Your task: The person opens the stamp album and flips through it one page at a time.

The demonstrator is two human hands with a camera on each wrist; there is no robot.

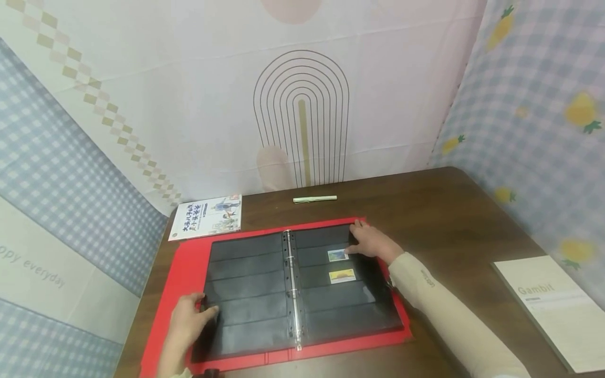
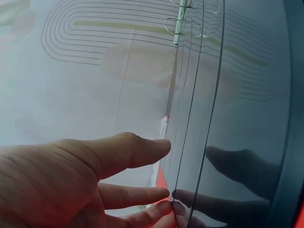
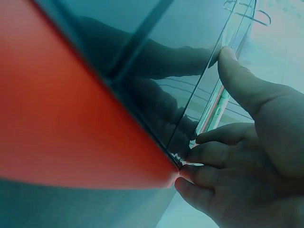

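Observation:
A red ring binder [image 1: 186,257] lies spread on the table, with black pocket pages on both sides of its metal rings [image 1: 293,286]. On the right page [image 1: 326,310], a blue-green stamp [image 1: 337,255] sits above a yellow stamp [image 1: 342,276]. My left hand [image 1: 188,320] touches the outer edge of the left page [image 1: 250,304], its thumb held out over the page. At the upper outer edge of the right page rests my right hand [image 1: 373,242]; its thumb touches the page surface beside the blue-green stamp, and its other fingers lie along the edge.
Behind the binder lies a pale green pen [image 1: 315,199] on the dark wooden table [image 1: 435,220]. An illustrated booklet [image 1: 208,218] is at the back left, against the binder's cover. A pale book marked "Gambit" [image 1: 553,310] lies at the right. Patterned cloths [image 1: 212,105] hang around the table.

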